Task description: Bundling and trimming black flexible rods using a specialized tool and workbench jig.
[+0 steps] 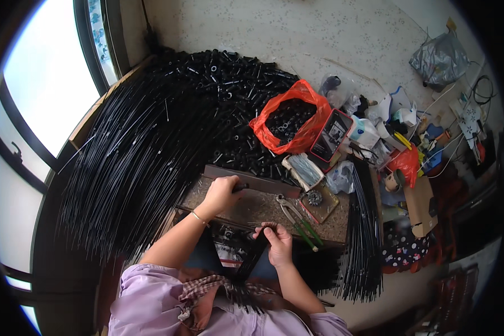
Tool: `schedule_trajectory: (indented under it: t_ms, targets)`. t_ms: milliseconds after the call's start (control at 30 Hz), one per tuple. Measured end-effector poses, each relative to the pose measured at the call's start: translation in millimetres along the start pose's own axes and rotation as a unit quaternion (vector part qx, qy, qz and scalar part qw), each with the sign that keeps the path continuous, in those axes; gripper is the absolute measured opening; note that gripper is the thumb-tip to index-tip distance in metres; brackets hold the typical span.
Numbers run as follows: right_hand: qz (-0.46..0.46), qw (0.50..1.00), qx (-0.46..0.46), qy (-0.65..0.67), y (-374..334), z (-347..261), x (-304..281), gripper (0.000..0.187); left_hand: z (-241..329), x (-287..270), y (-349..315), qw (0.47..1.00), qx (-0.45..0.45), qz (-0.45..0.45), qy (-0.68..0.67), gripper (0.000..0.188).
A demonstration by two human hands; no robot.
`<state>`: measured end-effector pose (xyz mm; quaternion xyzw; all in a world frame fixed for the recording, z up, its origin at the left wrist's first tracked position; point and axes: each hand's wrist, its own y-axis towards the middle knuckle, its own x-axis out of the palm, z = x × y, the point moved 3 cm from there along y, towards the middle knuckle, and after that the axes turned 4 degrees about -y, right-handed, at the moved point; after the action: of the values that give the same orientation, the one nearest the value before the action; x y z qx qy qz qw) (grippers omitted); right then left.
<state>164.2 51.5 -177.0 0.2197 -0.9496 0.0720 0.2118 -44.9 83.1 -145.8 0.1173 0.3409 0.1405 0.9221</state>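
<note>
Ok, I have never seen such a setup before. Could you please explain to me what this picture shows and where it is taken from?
There is no machine here: a person works with two bare hands. The picture comes from a wide fisheye camera worn on the head, looking down, so straight edges bend near the rim.

The left hand grips a short black piece. The right hand holds a bundle of thin black strands.

On the speckled worktop lie green-handled pliers. Behind it are a heap of small black parts and an open red bag with small dark parts inside. Long black strands spread at the left.
</note>
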Motion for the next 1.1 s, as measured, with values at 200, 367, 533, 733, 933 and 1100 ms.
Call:
schedule_trajectory:
  t_ms: [200, 367, 533, 733, 933, 1100]
  targets:
    - [-0.034, 0.997, -0.019, -0.061, -3.6, 6.3, 14.9, 0.013, 18.8, -4.2, -47.9, 0.795, -0.082, 0.068, -0.598, 0.009]
    - [-0.079, 0.99, -0.03, -0.114, -9.2, 3.1, 40.1, 0.011, 66.5, -12.0, -45.4, 0.836, 0.029, 0.055, -0.545, 0.009]
    - [-0.081, 0.993, -0.008, -0.081, -14.2, -1.1, 43.5, 0.01, 31.3, -24.5, -65.2, 0.74, -0.113, 0.175, -0.639, 0.012]
    - [-0.025, 1.0, 0.011, -0.003, -12.4, 11.3, 40.0, 0.014, 20.7, 4.1, -112.3, 0.603, -0.272, -0.058, -0.748, 0.022]
    - [0.033, 0.998, -0.052, -0.007, -18.9, 15.6, 47.6, 0.023, 20.6, 11.1, -107.9, 0.578, -0.243, -0.078, -0.775, 0.02]
    - [0.027, 0.998, -0.055, -0.009, -16.8, 20.0, 44.5, 0.022, 21.2, 9.0, -101.1, 0.589, -0.244, -0.092, -0.765, 0.02]
